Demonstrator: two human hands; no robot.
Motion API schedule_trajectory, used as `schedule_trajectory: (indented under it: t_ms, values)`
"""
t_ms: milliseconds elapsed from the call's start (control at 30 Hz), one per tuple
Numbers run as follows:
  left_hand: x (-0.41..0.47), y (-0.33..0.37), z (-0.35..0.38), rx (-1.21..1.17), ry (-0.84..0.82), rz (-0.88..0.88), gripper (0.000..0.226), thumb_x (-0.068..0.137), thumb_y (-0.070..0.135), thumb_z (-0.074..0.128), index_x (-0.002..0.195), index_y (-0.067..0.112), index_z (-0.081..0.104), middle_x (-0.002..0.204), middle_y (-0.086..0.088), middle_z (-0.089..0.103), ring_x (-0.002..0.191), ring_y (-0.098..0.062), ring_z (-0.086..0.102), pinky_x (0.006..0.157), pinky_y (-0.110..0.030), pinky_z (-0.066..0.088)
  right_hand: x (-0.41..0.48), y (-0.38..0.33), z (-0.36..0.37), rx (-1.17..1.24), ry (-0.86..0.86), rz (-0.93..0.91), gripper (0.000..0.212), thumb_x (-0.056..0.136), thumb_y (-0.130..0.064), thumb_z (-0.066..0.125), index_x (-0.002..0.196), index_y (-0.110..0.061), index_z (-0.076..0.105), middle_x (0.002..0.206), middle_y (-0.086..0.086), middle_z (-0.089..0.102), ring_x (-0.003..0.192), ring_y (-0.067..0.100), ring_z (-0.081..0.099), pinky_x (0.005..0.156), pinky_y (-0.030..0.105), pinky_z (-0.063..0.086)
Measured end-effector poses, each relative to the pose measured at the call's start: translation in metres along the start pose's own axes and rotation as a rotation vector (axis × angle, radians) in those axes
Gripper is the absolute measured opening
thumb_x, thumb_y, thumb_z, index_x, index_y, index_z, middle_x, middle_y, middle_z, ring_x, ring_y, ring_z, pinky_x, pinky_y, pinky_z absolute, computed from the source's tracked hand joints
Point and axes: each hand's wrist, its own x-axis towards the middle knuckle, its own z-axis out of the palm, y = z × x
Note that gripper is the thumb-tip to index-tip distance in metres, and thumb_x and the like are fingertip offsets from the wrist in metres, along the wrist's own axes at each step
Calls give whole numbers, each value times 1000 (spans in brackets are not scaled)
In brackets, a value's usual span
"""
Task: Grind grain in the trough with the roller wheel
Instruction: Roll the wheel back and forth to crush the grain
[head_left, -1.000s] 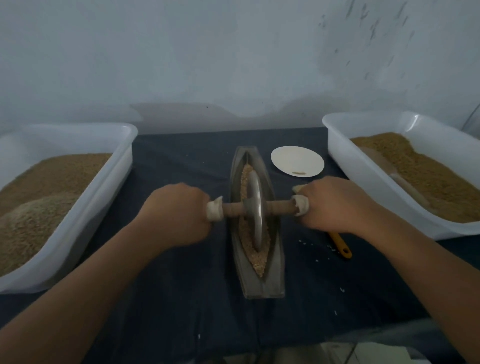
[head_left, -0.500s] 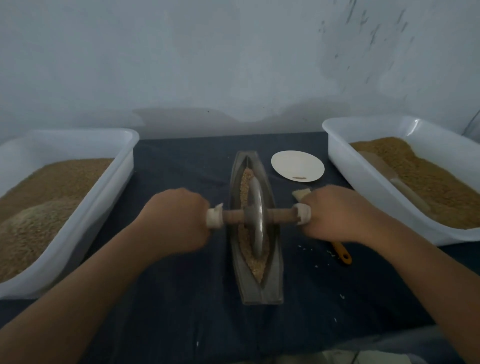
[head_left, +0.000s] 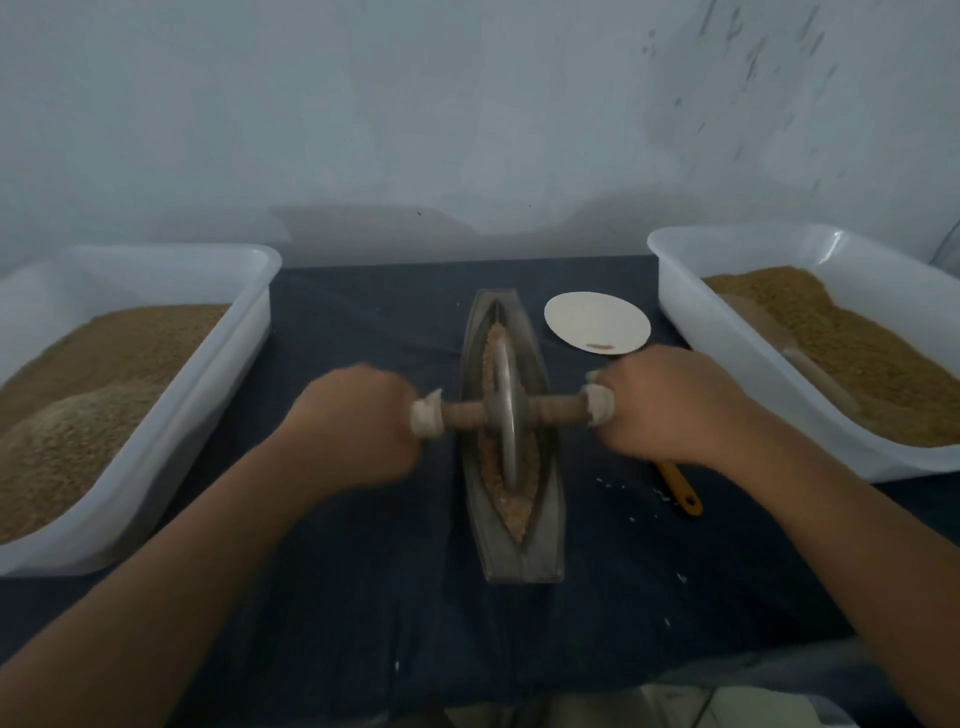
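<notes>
Each end of the axle (head_left: 561, 408) is wrapped in a closed grip, by the left hand (head_left: 358, 421) and the right hand (head_left: 670, 402), knuckles up, forearms extended. The wheel (head_left: 503, 415) is held upright in the grain (head_left: 514, 512) midway along the trough (head_left: 511, 558), on the dark surface (head_left: 363, 597).

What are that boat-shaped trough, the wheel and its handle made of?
The trough looks like dull grey metal, perhaps cast iron: matte. The wheel is a thin grey metal disc with a faint sheen. The axle handle is brown and ridged, likely turned wood; its pale end caps are too blurred to tell.
</notes>
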Motion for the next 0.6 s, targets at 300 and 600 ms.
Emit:
schedule_trajectory:
  t_ms: [300, 600]
  values:
    - [84, 7, -19, 60, 62, -128, 29, 82, 46, 66, 69, 21, 56, 72, 2, 59, 66, -22, 59, 63, -33, 49, 77, 5, 1, -39, 62, 171, 34, 89, -51, 58, 66, -27, 61, 65, -6, 60, 60, 15, 56, 53, 30, 42]
    - [-12, -1, -6, 35, -8, 80, 30, 73, 51, 57, 58, 26, 52, 53, 11, 52, 50, -7, 51, 46, -23, 34, -29, -1, 6, 47, 85, -20, 32, 67, -58, 41, 52, -31, 48, 44, -11, 45, 40, 1, 44, 38, 25, 33]
